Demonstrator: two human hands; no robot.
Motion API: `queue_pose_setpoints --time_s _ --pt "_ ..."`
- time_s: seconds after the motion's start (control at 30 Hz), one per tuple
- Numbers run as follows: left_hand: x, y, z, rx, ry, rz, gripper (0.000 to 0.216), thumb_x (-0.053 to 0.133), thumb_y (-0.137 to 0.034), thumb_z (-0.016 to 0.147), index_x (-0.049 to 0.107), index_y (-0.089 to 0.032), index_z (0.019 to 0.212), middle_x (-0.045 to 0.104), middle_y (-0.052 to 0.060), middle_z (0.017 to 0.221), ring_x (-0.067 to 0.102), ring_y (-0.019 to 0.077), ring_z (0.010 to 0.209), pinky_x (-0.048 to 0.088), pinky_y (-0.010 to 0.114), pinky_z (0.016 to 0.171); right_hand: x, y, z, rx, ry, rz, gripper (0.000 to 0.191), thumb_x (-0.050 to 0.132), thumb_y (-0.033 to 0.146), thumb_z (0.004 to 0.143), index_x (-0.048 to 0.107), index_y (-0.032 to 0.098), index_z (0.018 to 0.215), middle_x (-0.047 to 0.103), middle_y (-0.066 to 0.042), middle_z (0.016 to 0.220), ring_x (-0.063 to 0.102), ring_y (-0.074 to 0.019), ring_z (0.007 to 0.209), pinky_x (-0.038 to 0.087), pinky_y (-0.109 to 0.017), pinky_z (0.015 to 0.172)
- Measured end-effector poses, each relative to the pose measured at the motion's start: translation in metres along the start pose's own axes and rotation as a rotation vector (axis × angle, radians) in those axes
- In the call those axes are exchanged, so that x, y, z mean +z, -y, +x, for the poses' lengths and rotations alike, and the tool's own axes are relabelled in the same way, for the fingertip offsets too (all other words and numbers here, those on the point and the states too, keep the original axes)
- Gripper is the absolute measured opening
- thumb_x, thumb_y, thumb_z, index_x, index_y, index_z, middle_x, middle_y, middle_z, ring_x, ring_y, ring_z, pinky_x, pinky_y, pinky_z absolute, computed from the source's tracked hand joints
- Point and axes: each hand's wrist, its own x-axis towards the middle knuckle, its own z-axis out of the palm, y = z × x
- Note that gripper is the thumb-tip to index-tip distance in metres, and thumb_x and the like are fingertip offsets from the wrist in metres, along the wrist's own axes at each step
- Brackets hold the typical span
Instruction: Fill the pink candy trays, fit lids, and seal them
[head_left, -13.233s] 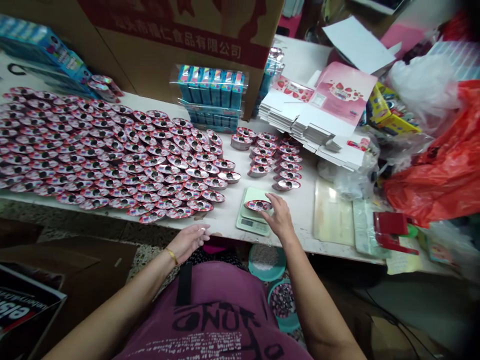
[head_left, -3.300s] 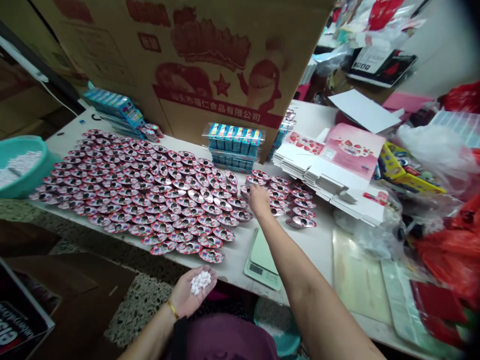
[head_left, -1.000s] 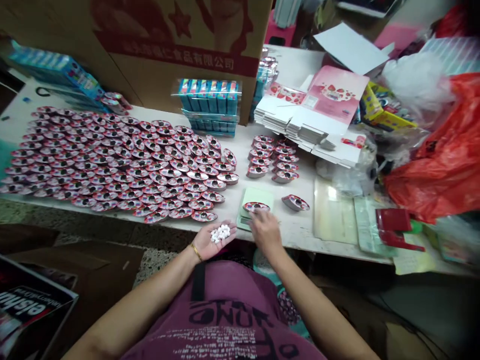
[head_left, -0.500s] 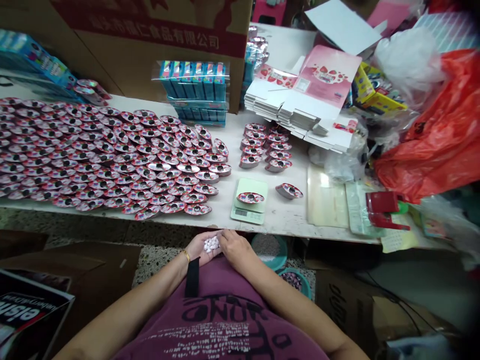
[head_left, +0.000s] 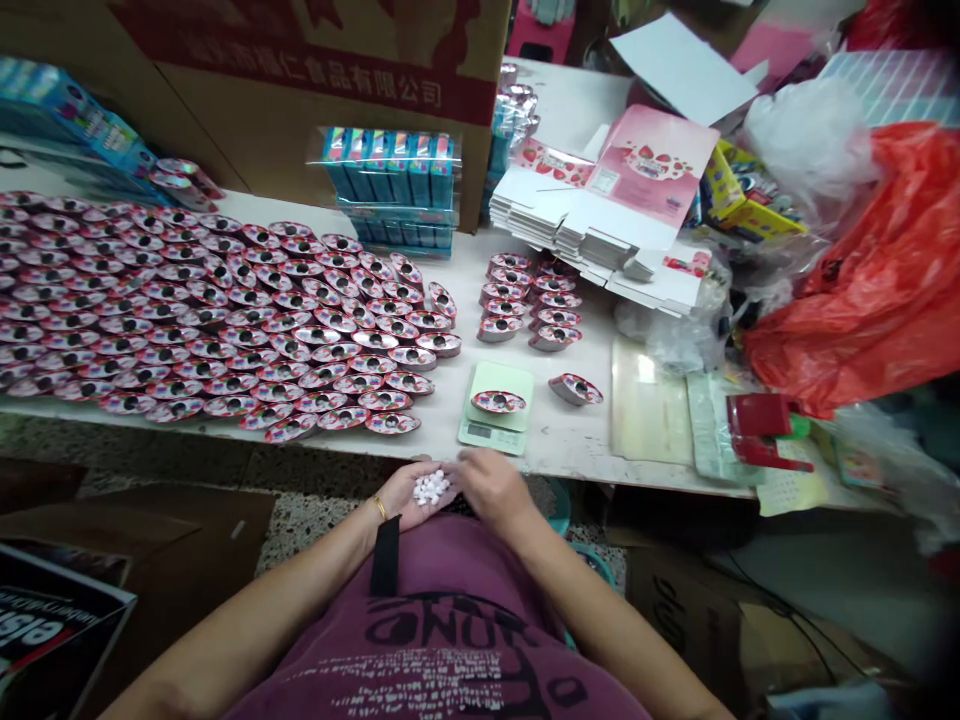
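Observation:
My left hand [head_left: 400,498] is cupped palm up at the table's front edge and holds a small heap of white pellets [head_left: 431,488]. Just beside the heap is my right hand [head_left: 491,488], its fingers bent and drawn together; what they pinch, if anything, I cannot make out. Above the hands, a green digital scale [head_left: 491,440] carries one oval, foil-topped container [head_left: 498,402] with a red and white printed rim. Another such container [head_left: 576,389] stands to the right of the scale.
Rows of similar containers [head_left: 255,340] cover the left of the table. Two short columns [head_left: 502,300] of them stand behind the scale. Flattened pink cartons [head_left: 652,165], a red plastic bag [head_left: 862,290] and a red stapler-like tool [head_left: 761,425] lie right. A large cardboard box [head_left: 300,110] stands behind.
My right hand has shifted right and slightly up, off the pellets, so more of the heap shows in my left palm. The view has tilted slightly.

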Motion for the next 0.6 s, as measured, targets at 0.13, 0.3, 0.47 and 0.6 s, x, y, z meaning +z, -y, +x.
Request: queue_pose_setpoints --time_s 0.13,0.3,0.47,0.6 --pt "-0.005 -0.007 -0.006 -0.007 0.001 -0.021 0.014 0.048 -0.015 0.074 0.059 -0.008 0.078 0.064 0.012 0.077 0.061 0.0196 0.073 0.048 0.027 0.061 -0.027 -0.061 0.012 0.286 -0.165 -0.051 0.035 0.050 0.029 0.077 0.049 0.017 0.109 0.050 -0.010 0.107 0.043 -0.0214 0.100 0.037 -0.037 0.085" --pt "-0.021 -0.015 -0.013 0.004 0.064 -0.113 0.014 0.047 -0.017 0.075 0.058 -0.010 0.080 0.062 0.008 0.070 0.059 0.0150 0.061 0.043 0.020 0.044 -0.032 -0.106 0.024 0.295 0.020 -0.080 0.058 0.059 0.034 0.069 0.038 0.018 0.120 0.043 -0.011 0.118 0.040 -0.0245 0.106 0.036 -0.039 0.085" --pt "-0.038 -0.022 -0.016 0.036 0.121 -0.149 0.012 0.046 -0.017 0.076 0.055 -0.010 0.080 0.056 0.005 0.064 0.050 0.0089 0.049 0.027 0.013 0.031 -0.022 -0.109 0.027 0.294 0.151 -0.091 0.068 0.065 0.034 0.062 0.035 0.020 0.122 0.042 -0.010 0.120 0.040 -0.0248 0.107 0.037 -0.038 0.084" --pt "-0.044 -0.025 -0.019 0.070 0.102 -0.155 0.011 0.046 -0.017 0.076 0.054 -0.010 0.079 0.054 0.005 0.064 0.048 0.0084 0.049 0.024 0.013 0.031 -0.017 -0.100 0.029 0.291 0.197 -0.117 0.060 0.062 0.028 0.066 0.036 0.019 0.120 0.044 -0.009 0.117 0.042 -0.0219 0.102 0.037 -0.034 0.082"
